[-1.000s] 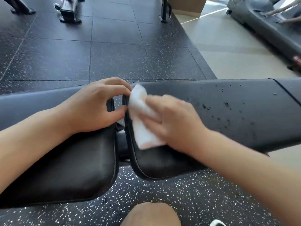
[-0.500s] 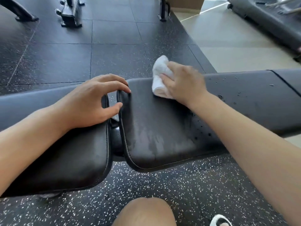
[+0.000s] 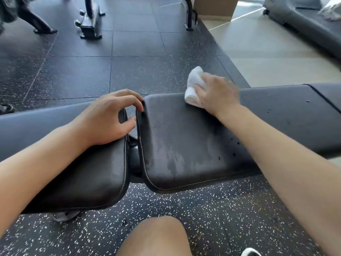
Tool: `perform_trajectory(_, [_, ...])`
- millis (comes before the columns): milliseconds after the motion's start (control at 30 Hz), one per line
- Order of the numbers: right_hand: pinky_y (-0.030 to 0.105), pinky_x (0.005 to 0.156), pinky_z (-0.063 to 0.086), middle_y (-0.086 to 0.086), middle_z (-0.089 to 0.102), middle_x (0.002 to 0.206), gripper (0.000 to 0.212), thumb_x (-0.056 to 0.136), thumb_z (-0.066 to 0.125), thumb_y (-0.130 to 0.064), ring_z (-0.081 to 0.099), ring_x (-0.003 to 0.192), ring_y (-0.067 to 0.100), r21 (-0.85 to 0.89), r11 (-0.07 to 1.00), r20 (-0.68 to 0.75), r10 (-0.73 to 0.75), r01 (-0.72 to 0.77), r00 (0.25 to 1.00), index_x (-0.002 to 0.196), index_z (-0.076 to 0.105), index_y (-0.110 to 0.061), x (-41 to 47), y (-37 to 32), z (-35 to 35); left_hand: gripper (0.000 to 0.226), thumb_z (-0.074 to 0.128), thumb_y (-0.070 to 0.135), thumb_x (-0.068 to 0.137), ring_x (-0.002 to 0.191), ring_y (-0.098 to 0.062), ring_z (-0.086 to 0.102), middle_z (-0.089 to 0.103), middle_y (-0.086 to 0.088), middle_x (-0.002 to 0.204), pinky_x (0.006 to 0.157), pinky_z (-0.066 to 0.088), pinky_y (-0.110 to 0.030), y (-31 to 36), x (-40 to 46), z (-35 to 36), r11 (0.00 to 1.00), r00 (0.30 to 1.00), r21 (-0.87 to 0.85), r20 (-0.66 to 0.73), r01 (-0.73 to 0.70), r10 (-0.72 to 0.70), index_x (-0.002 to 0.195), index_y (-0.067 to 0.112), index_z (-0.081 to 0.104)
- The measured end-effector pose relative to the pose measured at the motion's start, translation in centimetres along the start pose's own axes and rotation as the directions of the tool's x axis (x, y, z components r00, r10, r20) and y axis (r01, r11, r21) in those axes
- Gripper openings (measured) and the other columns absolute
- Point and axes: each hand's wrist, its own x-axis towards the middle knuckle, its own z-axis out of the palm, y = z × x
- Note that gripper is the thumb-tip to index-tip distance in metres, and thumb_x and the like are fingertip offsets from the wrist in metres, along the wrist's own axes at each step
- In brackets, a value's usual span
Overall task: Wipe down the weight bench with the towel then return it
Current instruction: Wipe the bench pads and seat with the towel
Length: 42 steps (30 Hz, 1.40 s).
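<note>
Head view. Long black padded vinyl weight bench (image 3: 184, 137), lying crosswise with its long axis left to right, split by a narrow gap into a left pad and a right pad. Small white bunched cloth towel (image 3: 193, 85) at the far edge of the right pad, near that pad's far left corner, overhanging the edge a little; longer from near to far, upper end pointing away and slightly right. Right hand (image 3: 217, 95) laid over the towel's right half, fingers bent round it and pressing it to the vinyl (blurred at the knuckles). Left hand (image 3: 108, 119) resting on the left pad at the gap, fingers loosely curled, fingertips touching the left rim of the right pad, thumb reaching towards the gap; nothing gripped. Dull smeared streaks across the near half of the right pad; dark droplets (image 3: 269, 108) scattered further right along the bench, beyond the right forearm. A seam (image 3: 324, 97) crossing the bench near its right end. Below the near edge, black speckled rubber floor (image 3: 212, 209), a bare knee (image 3: 156, 237) and the tip of a white shoe (image 3: 251, 252). Beyond the far edge, dark floor tiles, black machine feet (image 3: 90, 24) and pale smooth flooring (image 3: 273, 58) at the upper right.
</note>
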Motion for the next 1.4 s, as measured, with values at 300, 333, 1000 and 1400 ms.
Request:
perform_trajectory(300, [0.033,0.053,0.037,-0.008,0.057,0.083,0.023,0.101,0.056,-0.045,0.051,0.077,0.021,0.163,0.794,-0.112,-0.575,0.585,0.811,0.116,0.057,-0.028,-12.2,-8.9,-0.2,0.023,0.063,0.01,0.085,0.112,-0.018,0.066,0.072,0.007,0.117,0.103,0.048,-0.035,-0.5,0.0,0.0,0.999,0.999,0.045,-0.051,0.002,0.001,0.103,0.018,0.074])
perform_trajectory(333, [0.034,0.053,0.04,-0.008,0.055,0.081,0.018,0.101,0.057,-0.044,0.049,0.076,0.02,0.216,0.792,-0.11,-0.562,0.572,0.82,0.102,0.055,-0.027,-12.8,-7.7,-0.7,0.023,0.061,0.013,0.084,0.113,-0.017,0.066,0.072,0.007,0.118,0.105,0.048,-0.037,-0.5,0.0,0.0,0.999,0.999,0.037,-0.05,0.003,-0.001,0.103,0.019,0.073])
perform_trajectory(1000, [0.036,0.055,0.038,-0.001,0.052,0.078,0.01,0.096,0.064,-0.021,0.042,0.067,0.024,0.108,0.675,-0.156,-0.713,0.73,0.683,0.097,0.054,-0.024,-15.4,-5.8,-1.0,0.025,0.058,0.018,0.084,0.109,-0.015,0.068,0.069,0.011,0.12,0.103,0.05,-0.04,0.3,-0.3,0.0,0.999,0.998,0.038,-0.053,0.038,-0.036,0.103,0.022,0.073])
perform_trajectory(1400, [0.036,0.057,0.035,-0.002,0.058,0.08,0.023,0.099,0.061,-0.036,0.047,0.072,0.024,0.093,0.805,-0.119,-0.575,0.586,0.809,0.09,0.065,-0.016,-15.2,-5.0,-1.7,0.032,0.068,0.007,0.088,0.123,-0.012,0.061,0.064,0.008,0.129,0.111,0.042,-0.028,-0.2,0.2,-0.1,0.998,0.999,-0.032,0.012,-0.045,0.045,0.116,0.022,0.071])
